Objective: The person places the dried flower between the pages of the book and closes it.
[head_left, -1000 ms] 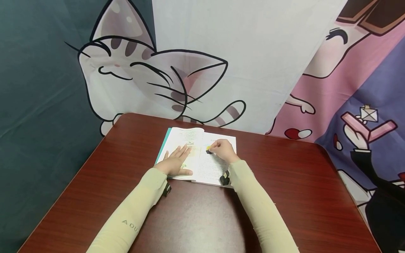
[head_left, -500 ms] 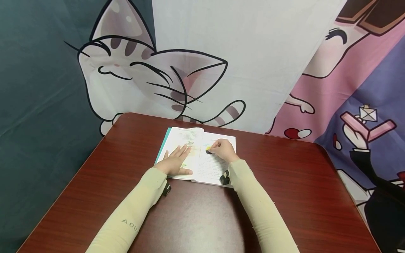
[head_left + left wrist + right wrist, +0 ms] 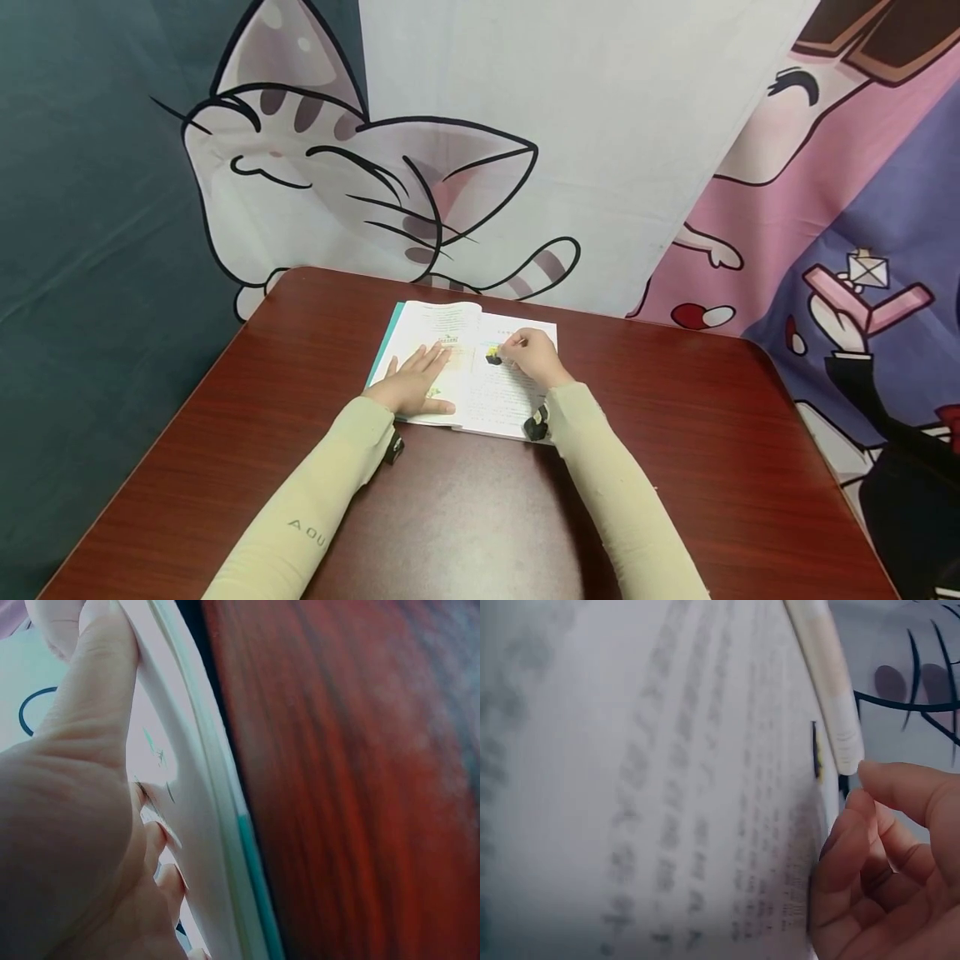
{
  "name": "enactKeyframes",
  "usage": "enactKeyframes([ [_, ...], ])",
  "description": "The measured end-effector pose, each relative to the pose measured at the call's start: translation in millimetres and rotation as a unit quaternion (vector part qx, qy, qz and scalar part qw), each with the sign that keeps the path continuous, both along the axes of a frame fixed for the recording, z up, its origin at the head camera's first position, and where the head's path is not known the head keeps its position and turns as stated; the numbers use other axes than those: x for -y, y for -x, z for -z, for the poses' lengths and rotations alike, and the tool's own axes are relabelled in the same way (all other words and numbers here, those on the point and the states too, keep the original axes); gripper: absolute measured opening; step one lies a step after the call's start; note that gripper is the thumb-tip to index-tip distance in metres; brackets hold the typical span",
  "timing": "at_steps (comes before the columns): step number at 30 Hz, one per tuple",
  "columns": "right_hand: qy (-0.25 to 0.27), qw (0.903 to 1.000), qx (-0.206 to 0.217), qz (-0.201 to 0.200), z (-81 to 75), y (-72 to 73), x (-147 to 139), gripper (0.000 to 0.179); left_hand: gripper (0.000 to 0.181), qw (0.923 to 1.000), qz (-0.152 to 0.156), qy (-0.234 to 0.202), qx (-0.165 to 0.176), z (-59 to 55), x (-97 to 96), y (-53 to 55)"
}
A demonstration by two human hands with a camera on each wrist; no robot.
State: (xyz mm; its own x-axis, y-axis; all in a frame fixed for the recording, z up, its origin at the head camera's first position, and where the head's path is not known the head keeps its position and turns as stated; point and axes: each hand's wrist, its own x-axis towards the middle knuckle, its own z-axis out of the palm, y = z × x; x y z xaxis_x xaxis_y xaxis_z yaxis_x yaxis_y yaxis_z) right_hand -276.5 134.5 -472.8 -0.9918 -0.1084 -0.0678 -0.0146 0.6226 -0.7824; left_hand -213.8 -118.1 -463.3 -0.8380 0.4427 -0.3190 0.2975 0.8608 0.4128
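Note:
An open book (image 3: pixel 510 400) lies on the table. My left hand (image 3: pixel 408 387) rests flat on its left page (image 3: pixel 438 317), fingers spread and thumb (image 3: pixel 94 682) out toward the middle. Over the right page, my right hand (image 3: pixel 534 354) has its fingers (image 3: pixel 847 840) curled, with thumb and forefinger tips close together. Beside these tips is a small black-and-yellow patch (image 3: pixel 492 356), which looks flat on the page in the right wrist view; whether it is printed or stuck on is unclear. Nothing shows clearly between the fingertips, so I cannot tell whether they pinch something.
The dark red wooden table (image 3: pixel 675 458) extends around the book. Behind it hangs a cartoon cat cloth (image 3: pixel 465 83). Both forearms wear pale green sleeves (image 3: pixel 300 508), and a small black device (image 3: pixel 536 425) sits at the right wrist. Something black (image 3: pixel 907 500) stands past the right table edge.
My right fingertips have drawn very slightly away from the black-and-yellow patch, more of which shows. The left hand has stayed in place on the page.

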Motion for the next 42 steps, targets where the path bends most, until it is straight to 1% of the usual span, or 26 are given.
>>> enactKeyframes([
  [6,0.058,0.9977,-0.022,0.026,-10.3,-16.5,-2.1,0.02,0.103,1.0,0.003,0.002,0.0,1.1,0.0,-0.2],
  [11,0.104,0.9925,-0.052,0.038,-18.0,-37.0,3.7,0.017,0.103,1.0,0.004,0.0,-0.001,2.2,0.3,0.7],
  [14,0.121,0.9901,-0.058,0.043,-19.2,-50.8,9.8,0.016,0.103,1.0,0.008,-0.001,0.002,2.9,0.8,1.7],
  [16,0.112,0.9908,-0.062,0.043,-18.3,-59.2,14.2,0.014,0.103,0.9999,0.011,-0.005,0.006,3.3,1.3,2.5],
  [19,0.078,0.994,-0.069,0.034,-15.2,-70.3,21.1,0.011,0.102,0.9997,0.014,-0.015,0.011,2.9,3.2,3.2],
  [22,0.042,0.9965,-0.072,0.007,-11.1,-78.7,26.9,0.009,0.1,0.9996,0.013,-0.024,0.012,0.9,5.5,4.7],
  [25,0.018,0.9978,-0.058,-0.025,-7.7,-86.5,33.9,0.012,0.097,0.9992,0.013,-0.037,0.009,-0.1,9.1,6.5],
  [27,0.006,0.9978,-0.048,-0.046,-6.0,-91.2,38.7,0.019,0.094,0.9987,0.01,-0.05,0.006,-0.2,12.5,7.0],
  [29,-0.011,0.9968,-0.042,-0.067,-4.8,-95.7,44.6,0.031,0.091,0.9982,0.007,-0.059,-0.001,-0.4,16.5,6.8],
  [34,-0.051,0.9915,-0.038,-0.113,-3.0,-104.4,57.3,0.074,0.082,0.9968,-0.004,-0.076,-0.026,-2.8,23.0,4.9],
  [37,-0.068,0.9903,-0.033,-0.117,-2.1,-108.0,63.5,0.088,0.078,0.9957,-0.018,-0.082,-0.038,-3.6,24.1,4.7],
  [39,-0.078,0.9904,-0.03,-0.11,-1.9,-109.7,66.2,0.093,0.075,0.9946,-0.03,-0.087,-0.049,-4.5,24.5,4.7],
  [42,-0.08,0.9913,-0.03,-0.1,-1.9,-111.3,69.4,0.098,0.069,0.9919,-0.056,-0.094,-0.064,-4.6,26.3,4.2],
])
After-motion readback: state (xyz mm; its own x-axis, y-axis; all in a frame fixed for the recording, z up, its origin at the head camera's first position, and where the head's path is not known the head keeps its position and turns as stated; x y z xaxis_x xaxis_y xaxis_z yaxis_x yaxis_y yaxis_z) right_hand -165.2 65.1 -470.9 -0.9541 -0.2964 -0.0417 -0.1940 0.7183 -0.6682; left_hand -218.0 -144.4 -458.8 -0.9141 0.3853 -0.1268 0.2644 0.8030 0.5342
